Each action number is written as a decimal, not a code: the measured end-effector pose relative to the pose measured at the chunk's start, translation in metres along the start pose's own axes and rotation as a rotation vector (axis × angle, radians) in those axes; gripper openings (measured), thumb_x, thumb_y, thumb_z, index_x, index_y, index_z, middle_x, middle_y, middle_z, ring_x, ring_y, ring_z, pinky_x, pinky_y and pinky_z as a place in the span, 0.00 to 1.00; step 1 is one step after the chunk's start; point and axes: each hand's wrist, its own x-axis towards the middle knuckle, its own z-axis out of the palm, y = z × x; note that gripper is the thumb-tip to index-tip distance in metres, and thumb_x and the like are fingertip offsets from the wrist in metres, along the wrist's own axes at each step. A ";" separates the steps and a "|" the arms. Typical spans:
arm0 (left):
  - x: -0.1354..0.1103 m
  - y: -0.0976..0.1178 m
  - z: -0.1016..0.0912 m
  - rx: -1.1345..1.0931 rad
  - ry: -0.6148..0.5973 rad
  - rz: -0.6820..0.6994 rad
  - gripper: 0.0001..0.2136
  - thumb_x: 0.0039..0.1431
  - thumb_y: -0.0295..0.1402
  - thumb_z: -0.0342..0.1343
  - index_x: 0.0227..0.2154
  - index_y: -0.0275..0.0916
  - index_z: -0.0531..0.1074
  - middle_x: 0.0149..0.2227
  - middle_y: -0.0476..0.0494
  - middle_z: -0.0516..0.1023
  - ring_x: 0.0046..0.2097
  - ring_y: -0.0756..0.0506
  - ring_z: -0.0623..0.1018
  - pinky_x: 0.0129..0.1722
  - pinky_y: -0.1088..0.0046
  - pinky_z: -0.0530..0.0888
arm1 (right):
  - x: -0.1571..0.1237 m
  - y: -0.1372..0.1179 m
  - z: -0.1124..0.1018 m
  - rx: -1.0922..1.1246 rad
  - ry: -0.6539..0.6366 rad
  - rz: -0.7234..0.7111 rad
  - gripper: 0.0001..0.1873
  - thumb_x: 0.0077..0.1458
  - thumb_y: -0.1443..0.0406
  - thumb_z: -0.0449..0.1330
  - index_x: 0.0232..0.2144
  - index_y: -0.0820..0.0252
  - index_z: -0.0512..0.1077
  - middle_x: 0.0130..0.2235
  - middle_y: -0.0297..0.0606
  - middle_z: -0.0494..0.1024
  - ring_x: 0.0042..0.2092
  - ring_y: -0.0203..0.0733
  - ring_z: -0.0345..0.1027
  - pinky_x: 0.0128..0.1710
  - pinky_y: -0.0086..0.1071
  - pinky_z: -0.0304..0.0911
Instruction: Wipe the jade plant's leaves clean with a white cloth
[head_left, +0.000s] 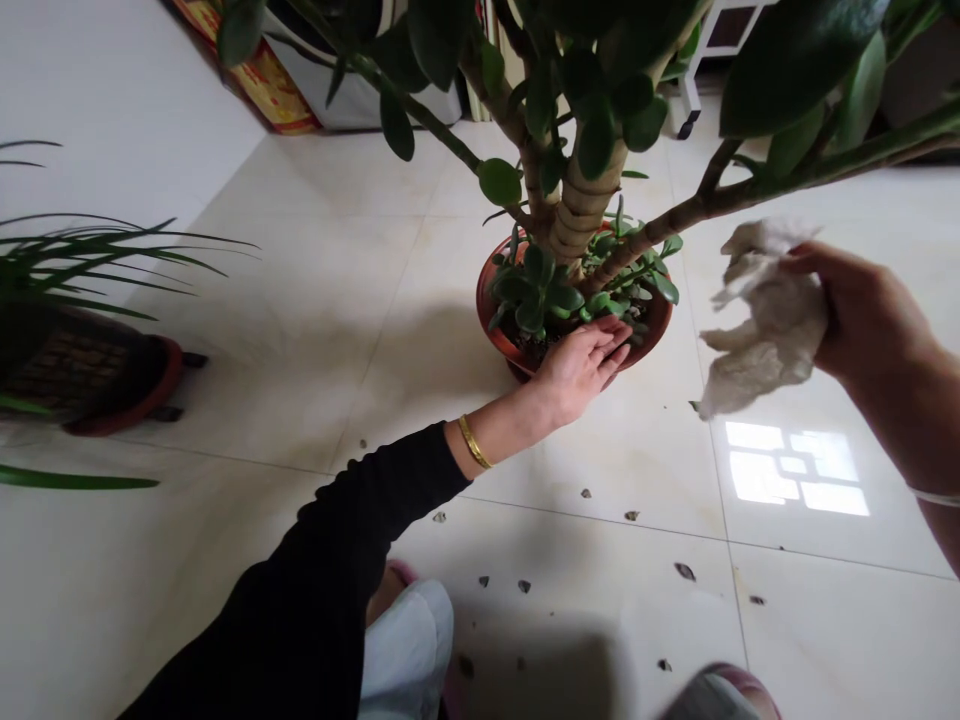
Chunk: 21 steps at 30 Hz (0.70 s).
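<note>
So our left hand [574, 368] is at the near edge of the reddish pot [504, 338], right by the small leaves [540, 290] around the big plant [581, 215]. Fingers are stretched out, barely apart, nothing gripped that we can see; can't tell if we're actually touching the rim. Coming in low probably keeps our black sleeve [315, 590] under the branches [660, 225]. Our right hand [874, 310] is out past the pot's right edge, clamped on a crumpled whitish cloth [772, 320]. It's pinched by one side so the rest hangs loose, likely held off there to clear the leaves. The pot's on the tiled floor [285, 300], dry bits [685, 571] scattered past its near edge. At the floor's left edge, another planter [67, 370] has casters [196, 360], presumably for rolling.
</note>
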 end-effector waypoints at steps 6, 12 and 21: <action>0.000 0.003 -0.003 0.069 0.056 -0.012 0.14 0.55 0.15 0.53 0.39 0.38 0.75 0.65 0.37 0.73 0.74 0.45 0.67 0.74 0.68 0.66 | -0.028 0.044 0.011 0.092 -0.033 0.184 0.17 0.45 0.64 0.69 0.41 0.52 0.79 0.35 0.38 0.80 0.30 0.41 0.70 0.23 0.34 0.69; 0.003 0.007 0.002 0.079 0.053 -0.028 0.14 0.52 0.15 0.53 0.37 0.38 0.74 0.60 0.39 0.76 0.71 0.45 0.70 0.73 0.66 0.67 | -0.042 0.052 0.016 -0.306 -0.064 -0.113 0.21 0.55 0.60 0.62 0.53 0.46 0.76 0.34 0.34 0.74 0.29 0.40 0.61 0.22 0.34 0.59; 0.009 0.008 -0.007 0.056 -0.002 -0.066 0.15 0.53 0.13 0.52 0.35 0.38 0.75 0.43 0.45 0.79 0.51 0.51 0.81 0.60 0.74 0.74 | -0.048 0.056 0.011 -1.032 -0.084 -0.561 0.28 0.62 0.67 0.51 0.63 0.54 0.69 0.67 0.53 0.73 0.40 0.51 0.76 0.37 0.45 0.70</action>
